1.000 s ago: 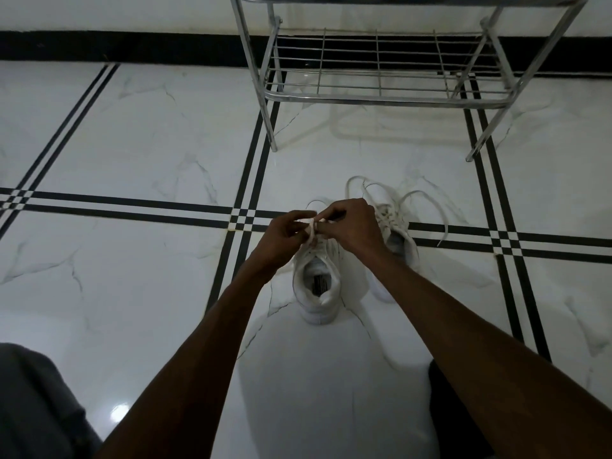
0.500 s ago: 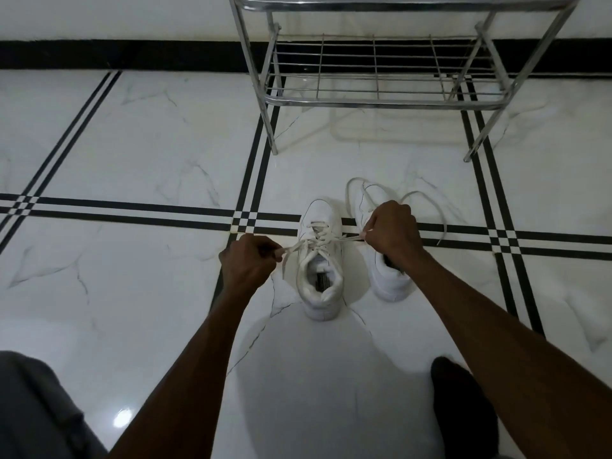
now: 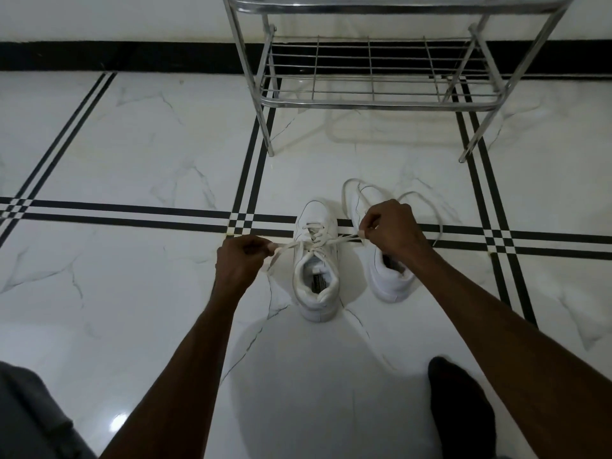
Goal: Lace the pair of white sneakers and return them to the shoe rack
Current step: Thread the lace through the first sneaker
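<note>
Two white sneakers stand side by side on the marble floor, toes pointing away from me. The left sneaker (image 3: 317, 279) has its lace (image 3: 323, 240) crossed through the eyelets and stretched taut to both sides. My left hand (image 3: 240, 260) pinches one lace end to the left of the shoe. My right hand (image 3: 390, 231) pinches the other end, hovering over the right sneaker (image 3: 389, 276) and hiding its middle. The right sneaker's loose lace (image 3: 427, 203) loops on the floor around its toe.
A metal shoe rack (image 3: 377, 101) with a bare wire bottom shelf stands just beyond the shoes, against the wall. A dark-socked foot (image 3: 460, 405) rests at the lower right. Grey clothing (image 3: 29, 419) fills the lower left corner.
My hands were together above the left sneaker's tongue a second ago. They have pulled apart sideways, drawing the lace ends out tight to left and right.
</note>
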